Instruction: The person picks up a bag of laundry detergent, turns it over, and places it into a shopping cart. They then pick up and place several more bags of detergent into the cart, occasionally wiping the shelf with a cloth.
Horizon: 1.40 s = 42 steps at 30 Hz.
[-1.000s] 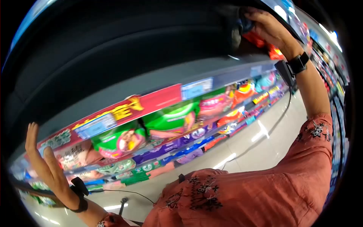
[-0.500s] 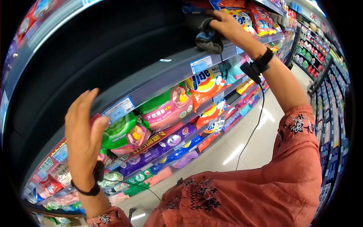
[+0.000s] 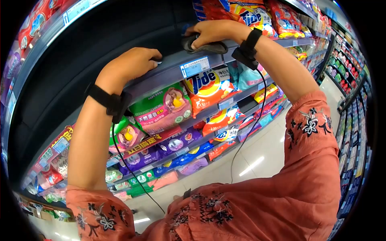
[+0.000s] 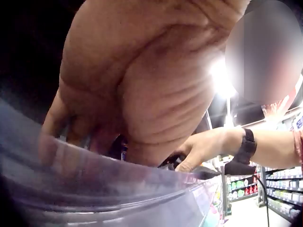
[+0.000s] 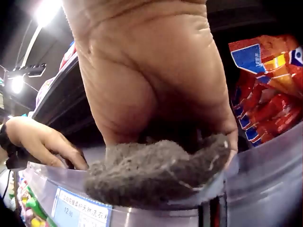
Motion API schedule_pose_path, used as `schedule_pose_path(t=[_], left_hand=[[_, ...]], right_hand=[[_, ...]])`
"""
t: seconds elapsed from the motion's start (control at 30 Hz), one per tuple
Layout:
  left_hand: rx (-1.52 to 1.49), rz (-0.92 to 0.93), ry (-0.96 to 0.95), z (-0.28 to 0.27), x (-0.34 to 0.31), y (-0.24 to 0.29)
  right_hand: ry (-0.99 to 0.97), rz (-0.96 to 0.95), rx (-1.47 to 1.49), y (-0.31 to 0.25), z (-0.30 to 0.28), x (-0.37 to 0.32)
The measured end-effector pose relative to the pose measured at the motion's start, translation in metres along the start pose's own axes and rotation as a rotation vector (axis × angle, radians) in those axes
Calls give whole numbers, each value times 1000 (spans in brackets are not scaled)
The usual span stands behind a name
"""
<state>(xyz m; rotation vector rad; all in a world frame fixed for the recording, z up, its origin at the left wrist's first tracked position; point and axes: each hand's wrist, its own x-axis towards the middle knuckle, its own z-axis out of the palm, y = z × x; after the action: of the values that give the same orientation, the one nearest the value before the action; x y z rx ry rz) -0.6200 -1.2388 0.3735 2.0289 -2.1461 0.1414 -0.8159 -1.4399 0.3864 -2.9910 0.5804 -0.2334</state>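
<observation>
My right hand (image 3: 213,34) grips a dirty grey cloth (image 3: 207,47) on the front of the dark shelf. From the right wrist view, the bunched, fuzzy cloth (image 5: 156,172) lies under the palm, over the clear edge strip. My left hand (image 3: 130,64) is at the shelf edge left of the cloth, fingers bent loosely, with a small white slip (image 3: 158,62) by the thumb and forefinger; whether they pinch it cannot be told. In the left wrist view the fingers (image 4: 66,146) are partly behind the clear strip.
A price label (image 3: 195,67) sits on the shelf edge (image 3: 169,67) between the hands. Detergent bags (image 3: 257,18) stand right of the cloth; more bags (image 3: 163,108) fill lower shelves. Black cables hang from both wrists over the pale floor (image 3: 257,160).
The left hand has come up and right from below the shelf to its edge, beside the white slip. The right hand has kept the cloth and moved left along the shelf.
</observation>
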Motion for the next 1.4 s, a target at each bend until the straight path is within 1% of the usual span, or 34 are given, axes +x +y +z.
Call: schedule_pose_path(t=[0.03, 0.07, 0.1, 0.17, 0.2, 0.23, 0.3, 0.33, 0.37, 0.4, 0.43, 0.47, 0.5, 0.53, 0.57, 0.6, 0.63, 0.67, 0.7, 0.77, 0.8, 0.9, 0.93, 0.97, 1.03, 1.07, 1.1, 1.13, 1.17, 1.23, 1.3, 1.33, 1.37, 1.4], left_hand=[[30, -14, -16, -1, 4, 0], [59, -27, -29, -1, 8, -1], [87, -39, -43, -3, 10, 3], [197, 6, 24, 3, 14, -1], [254, 29, 56, 2, 12, 6], [105, -9, 68, -2, 9, 10], [-194, -87, 104, -18, 3, 16], [-561, 35, 92, -22, -2, 7], [-686, 35, 148, -33, -16, 19], [-644, -3, 210, -39, -22, 22], [-605, -41, 268, -41, -26, 22], [-495, -71, 259, -42, -26, 10], [-375, -40, 248, -37, -20, 0], [-251, -8, 236, -30, -12, -10], [-124, 22, 224, -24, -7, -19], [-32, 14, 161, -20, -3, -18], [-67, -64, 89, -17, -3, -3], [-47, -59, 83, -6, 4, -6], [-28, -54, 77, 1, 8, -2], [-25, -163, -20, 1, 21, -2], [-25, -217, -73, 0, 24, 1], [2, -272, -105, -3, 27, 6], [34, -272, -81, -2, 24, 8], [35, -232, -36, 0, 24, 2], [37, -145, 61, 0, 25, -4], [-84, -140, 96, -5, 21, -5], [-206, -138, 130, -18, 6, 8], [-339, -119, 41, -28, -7, 17], [-307, -13, 137, -26, -20, 22], [-243, 189, 324, -18, -48, 31], [-372, 103, 427, -19, -75, 39], [-439, 51, 469, -21, -91, 44], [-484, -82, 462, -32, -109, 50], [-511, -140, 552, -33, -122, 43]], right_hand=[[-3, -35, -5, -3, -1, 0], [80, -149, -30, 4, 8, 9], [112, -154, 25, -2, 8, 9], [167, -162, 137, -16, 13, 6], [155, 1, 339, -41, -2, -15], [193, -175, 768, -15, 7, 9], [266, -352, 1266, -15, -11, 8], [279, -362, 1362, -44, -35, -23], [278, -423, 1397, -43, -45, -36], [275, -485, 1433, -43, -55, -49], [310, -435, 1302, -7, -57, -34], [350, -339, 1095, 2, -54, -34], [385, -247, 884, 5, -53, -35], [366, -209, 623, -2, -53, -43], [492, -189, 463, 20, -29, -20], [449, -131, 451, 10, -24, -22], [406, -74, 439, 0, -20, -25], [427, -143, 456, 5, -9, -16], [419, -131, 418, 3, -2, -13], [384, -131, 426, 6, 8, -5], [431, -137, 364, 6, 10, -4], [393, -140, 408, 16, 0, -15], [388, -106, 411, 20, -3, -20], [439, -50, 325, 27, -5, -22], [530, -21, 266, 45, -5, -25], [480, 75, 241, 55, -5, -26], [425, 170, 216, 63, -6, -26], [372, 264, 189, 69, -6, -23], [336, 366, 119, 75, 0, -16], [214, 252, -118, 53, 8, -2], [205, -90, -92, 8, 15, 23], [161, -212, 185, -42, 10, 11], [67, -303, 515, -76, 9, 12], [137, -430, 697, -98, 8, 20]])
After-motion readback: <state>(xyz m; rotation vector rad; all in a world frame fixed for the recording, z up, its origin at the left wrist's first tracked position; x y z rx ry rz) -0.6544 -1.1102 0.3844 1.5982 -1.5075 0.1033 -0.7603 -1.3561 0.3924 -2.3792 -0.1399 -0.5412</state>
